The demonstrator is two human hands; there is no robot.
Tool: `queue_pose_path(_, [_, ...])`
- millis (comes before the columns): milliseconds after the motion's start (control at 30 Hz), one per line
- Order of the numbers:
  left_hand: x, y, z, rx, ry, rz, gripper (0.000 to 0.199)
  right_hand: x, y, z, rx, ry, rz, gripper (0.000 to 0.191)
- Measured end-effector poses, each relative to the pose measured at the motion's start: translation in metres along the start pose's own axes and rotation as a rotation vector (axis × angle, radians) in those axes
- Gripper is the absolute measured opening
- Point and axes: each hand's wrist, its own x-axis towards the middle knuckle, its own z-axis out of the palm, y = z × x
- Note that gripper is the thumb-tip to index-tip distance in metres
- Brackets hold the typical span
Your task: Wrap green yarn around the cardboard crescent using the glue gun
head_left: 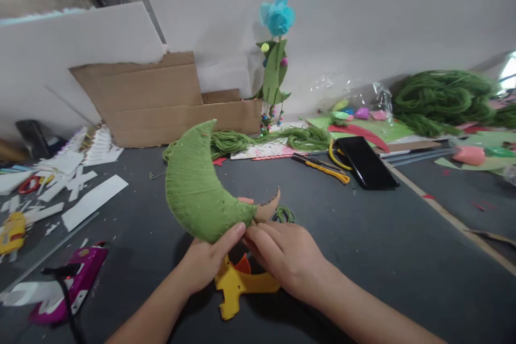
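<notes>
A cardboard crescent moon, wrapped in green yarn over most of its length, is held up over the dark table. Its right tip is bare brown cardboard. My left hand grips the crescent's lower edge, thumb in front. Where the wrapping ends, the fingers of my right hand are closed against the crescent; what they pinch is hidden. A small coil of green yarn shows just beyond my right hand. Below both hands lies a yellow glue gun with an orange trigger.
At left are a purple tool with a black cord and white scraps. A cardboard sheet and a blue flower stand at the back. Toward the right lie a yellow cutter, a phone and a yarn heap.
</notes>
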Motion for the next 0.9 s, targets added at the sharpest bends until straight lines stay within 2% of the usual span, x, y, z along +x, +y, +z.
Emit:
queue_pose_path(167, [0.004,-0.011,-0.001,-0.165,0.005,-0.161,0.029,0.003,0.003,-0.001,0.072,-0.007,0.096,0.024])
queue_pose_path(333, [0.008,-0.021,-0.004,-0.348,-0.044,-0.209,0.020,0.006,0.006,-0.008,0.103,-0.126,0.091,0.023])
queue_pose_path(467, [0.008,-0.019,-0.006,-0.392,-0.076,-0.268,0.011,0.008,0.008,-0.012,0.153,-0.168,0.110,0.020])
queue_pose_path(767, [0.009,-0.017,-0.012,-0.378,-0.013,-0.259,0.015,0.008,0.012,-0.017,0.191,-0.164,0.280,0.011])
queue_pose_path(900, [0.009,-0.018,-0.013,-0.350,-0.027,-0.250,0.016,0.008,0.011,-0.017,0.186,-0.158,0.315,0.012])
